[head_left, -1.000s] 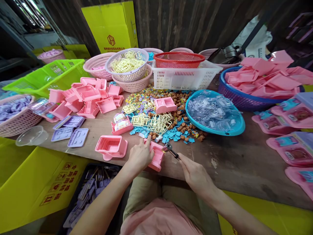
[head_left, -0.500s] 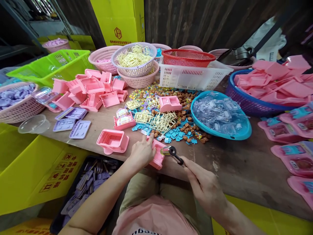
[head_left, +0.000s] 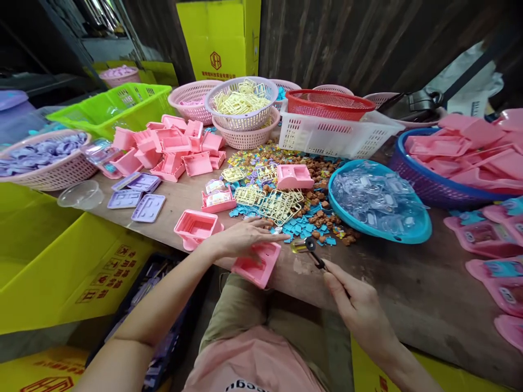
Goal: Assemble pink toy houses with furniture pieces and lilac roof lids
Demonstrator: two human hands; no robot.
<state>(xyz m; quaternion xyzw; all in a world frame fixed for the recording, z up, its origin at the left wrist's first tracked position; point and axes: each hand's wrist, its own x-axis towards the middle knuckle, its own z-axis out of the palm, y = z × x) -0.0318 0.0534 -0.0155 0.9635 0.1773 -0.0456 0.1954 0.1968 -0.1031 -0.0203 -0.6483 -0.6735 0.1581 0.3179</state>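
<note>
My left hand lies flat, fingers stretched out, on a pink plastic tray piece that hangs over the table's near edge. My right hand grips the dark handle of a small tool whose shiny tip points at the table just right of that pink piece. Beyond my hands spreads a heap of yellow frames, blue chips and brown bits. Another pink tray piece stands left of my left hand.
A blue basin of clear blisters sits right of the heap. Lilac plates, a pile of pink trays, several baskets, a white crate and a green crate ring the table. Yellow boxes stand below left.
My left hand has gone from gripping the upright pink piece to lying flat on it, and the piece now lies lower over the edge. The tool has moved right, away from it.
</note>
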